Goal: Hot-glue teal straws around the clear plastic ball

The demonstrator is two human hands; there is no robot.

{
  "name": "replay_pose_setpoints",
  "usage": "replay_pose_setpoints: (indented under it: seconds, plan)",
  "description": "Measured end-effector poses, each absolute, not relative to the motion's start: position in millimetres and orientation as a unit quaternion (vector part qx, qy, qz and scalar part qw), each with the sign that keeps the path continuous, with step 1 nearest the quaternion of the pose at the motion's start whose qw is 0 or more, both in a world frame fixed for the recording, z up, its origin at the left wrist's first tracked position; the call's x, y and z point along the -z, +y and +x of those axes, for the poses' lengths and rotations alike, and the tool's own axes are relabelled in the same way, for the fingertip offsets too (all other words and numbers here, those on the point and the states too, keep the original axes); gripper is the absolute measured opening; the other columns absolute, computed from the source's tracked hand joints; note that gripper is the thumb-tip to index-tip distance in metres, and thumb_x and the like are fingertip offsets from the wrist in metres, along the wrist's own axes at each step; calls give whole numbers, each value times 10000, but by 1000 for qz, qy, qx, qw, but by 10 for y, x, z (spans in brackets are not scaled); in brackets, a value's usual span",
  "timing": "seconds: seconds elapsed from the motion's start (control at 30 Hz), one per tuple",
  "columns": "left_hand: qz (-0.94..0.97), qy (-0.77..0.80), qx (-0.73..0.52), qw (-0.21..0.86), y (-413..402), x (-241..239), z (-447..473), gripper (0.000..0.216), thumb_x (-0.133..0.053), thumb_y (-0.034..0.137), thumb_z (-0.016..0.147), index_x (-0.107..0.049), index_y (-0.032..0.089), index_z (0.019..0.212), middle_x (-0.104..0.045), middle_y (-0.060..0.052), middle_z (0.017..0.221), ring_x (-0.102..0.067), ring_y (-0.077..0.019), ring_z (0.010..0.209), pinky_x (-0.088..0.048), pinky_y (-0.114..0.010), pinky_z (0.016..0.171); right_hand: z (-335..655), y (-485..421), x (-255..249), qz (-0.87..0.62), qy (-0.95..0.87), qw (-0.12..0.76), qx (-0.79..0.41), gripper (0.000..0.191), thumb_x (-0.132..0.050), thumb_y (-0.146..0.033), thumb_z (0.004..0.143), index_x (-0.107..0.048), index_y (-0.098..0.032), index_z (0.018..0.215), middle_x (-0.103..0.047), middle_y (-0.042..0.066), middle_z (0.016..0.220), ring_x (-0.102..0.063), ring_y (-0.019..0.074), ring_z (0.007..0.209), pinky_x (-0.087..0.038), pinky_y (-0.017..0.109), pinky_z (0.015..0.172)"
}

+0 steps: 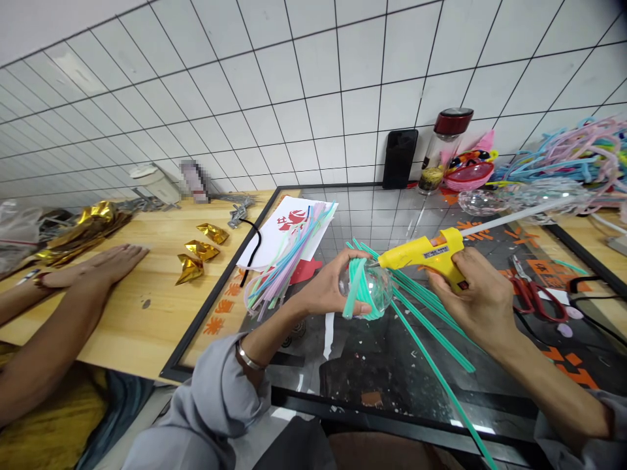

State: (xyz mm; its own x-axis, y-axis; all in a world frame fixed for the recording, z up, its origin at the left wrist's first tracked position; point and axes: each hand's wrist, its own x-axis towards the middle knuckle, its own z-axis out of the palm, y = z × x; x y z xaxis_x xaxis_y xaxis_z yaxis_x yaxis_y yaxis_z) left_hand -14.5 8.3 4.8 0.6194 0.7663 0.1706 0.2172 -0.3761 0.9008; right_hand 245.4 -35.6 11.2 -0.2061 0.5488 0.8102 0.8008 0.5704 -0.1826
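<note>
My left hand (337,287) is closed around a clear plastic ball (381,287) partly wrapped in green pipe cleaners (360,287). In my right hand (477,294) is a yellow hot glue gun (426,254), gripped by its handle, with a long white glue stick (514,214) sticking out of its back. The gun's nozzle points left and meets, or nearly meets, the green strands at the top of the ball; contact is hard to tell. Loose green pipe cleaners (435,320) lie on the dark glossy tabletop (362,365) below and beyond the ball.
Pastel pipe cleaners (289,261) lie across a white paper (269,228). Red-handled scissors (536,294) rest at right. A phone (400,158) and glass bottle (438,153) stand by the wall. Another person's hands (115,261) rest at left near gold foil pieces (202,250).
</note>
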Motion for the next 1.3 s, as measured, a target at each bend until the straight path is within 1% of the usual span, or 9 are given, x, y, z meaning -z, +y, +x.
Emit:
replay_pose_setpoints:
  seconds: [0.27,0.37,0.7,0.87,1.0,1.13,1.3]
  plan:
    - [777,321,-296,453,75,-63,-151,790,-857,403,572,-467,218,1233,-544,-102,1266,-541,-320,1171,-439,-466,997,2450,-357,-117,-438,-766,450,139,250,-631,-171,886,-413,-230,779,-449,-30,700,-452,116,590,-327,280,518]
    - [781,321,-297,445,82,-67,-153,790,-860,405,570,-471,220,1232,-545,-102,1277,-539,-323,1186,-427,-470,1020,2445,-357,-123,-435,-769,448,140,254,-636,-161,881,-412,-230,782,-446,-33,699,-446,113,583,-322,280,515]
    - [776,305,-306,460,81,-68,-142,793,-857,387,576,-464,210,1242,-550,-108,1268,-540,-319,1181,-433,-459,1008,2455,-356,-124,-432,-768,451,142,224,-638,-184,881,-438,-225,788,-444,-34,694,-458,114,588,-348,269,532]
    - [778,309,-305,454,80,-74,-146,784,-863,389,571,-474,222,1231,-544,-100,1278,-539,-314,1184,-428,-463,1024,2454,-354,-132,-435,-768,447,145,258,-630,-171,876,-413,-231,751,-441,-34,675,-439,115,565,-302,279,502]
    - [780,321,-298,447,75,-83,-144,784,-863,394,567,-475,219,1226,-548,-97,1262,-545,-315,1168,-425,-479,1023,2447,-353,-125,-441,-762,452,142,245,-625,-179,880,-419,-231,757,-458,-29,683,-459,121,580,-324,282,518]
    - [778,308,-307,455,76,-66,-140,783,-860,384,576,-469,225,1236,-541,-103,1291,-538,-317,1192,-434,-475,1020,2445,-356,-118,-441,-759,460,136,240,-627,-204,885,-423,-231,761,-460,-29,683,-460,123,581,-326,283,516]
    - [780,311,-301,451,81,-54,-146,804,-861,395,572,-461,224,1249,-544,-106,1287,-545,-321,1185,-441,-482,1011,2448,-359,-115,-445,-762,450,139,228,-619,-214,894,-428,-229,770,-448,-33,681,-445,120,579,-334,281,532]
